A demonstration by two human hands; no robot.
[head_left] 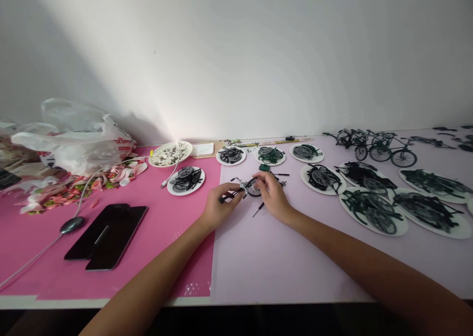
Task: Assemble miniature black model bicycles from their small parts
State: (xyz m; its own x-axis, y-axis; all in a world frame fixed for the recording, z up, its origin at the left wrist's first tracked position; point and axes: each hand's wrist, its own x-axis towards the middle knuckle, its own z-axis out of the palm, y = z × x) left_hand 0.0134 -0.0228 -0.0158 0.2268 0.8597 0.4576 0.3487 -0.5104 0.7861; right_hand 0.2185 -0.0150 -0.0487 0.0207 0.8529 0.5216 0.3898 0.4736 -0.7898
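Observation:
Both hands meet over the middle of the table around a small model bicycle [244,184] with silver handlebars and a spoked wheel. My left hand [219,204] has its fingers closed on the dark frame end. On the right, my right hand [271,194] pinches the wheel [253,187] near its rim. A small screwdriver [258,209] lies on the table just below the hands. Behind my right hand are a small dark green piece [264,168] and a thin black rod [284,174].
White plates of dark bicycle parts [185,191] stand around the hands. Model bicycles [386,149] stand at the back right. Two black phones [116,235], a mouse-like device [72,224], petals [55,194] and a plastic bag [81,141] lie at left.

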